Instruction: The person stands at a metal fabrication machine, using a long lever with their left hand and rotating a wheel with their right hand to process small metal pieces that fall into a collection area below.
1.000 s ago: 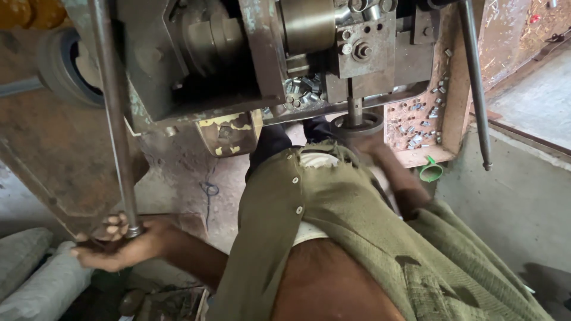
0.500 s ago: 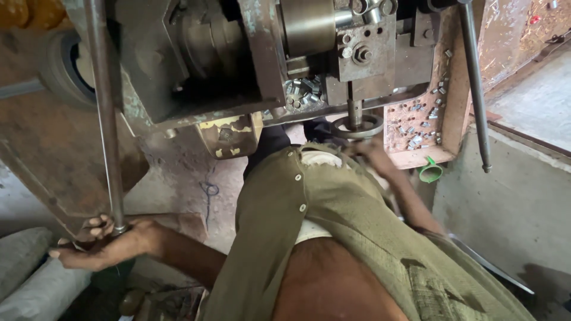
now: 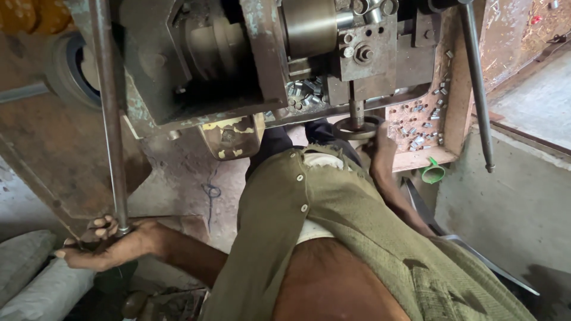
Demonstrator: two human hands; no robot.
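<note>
The left hand (image 3: 110,246), at eight o'clock, grips the lower end of a long steel rod (image 3: 110,119). The right hand (image 3: 380,148), at one o'clock, rests on a small handwheel (image 3: 355,127) under the machine (image 3: 262,53); whether it grips is unclear. Small finished metal pieces (image 3: 416,125) already fill the tray (image 3: 455,107).

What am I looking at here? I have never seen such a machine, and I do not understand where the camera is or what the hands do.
The camera sits on the person's head and looks straight down, so you see the olive shirt from above. In front stands a worn metal machine with heavy steel blocks. The left hand grips the lower end of a long steel lever rod. The right hand reaches to a metal ring around a short vertical spindle under the machine; the grip itself is hard to see. A wooden tray to the right holds many small metal pieces. A second rod hangs at the right.
</note>
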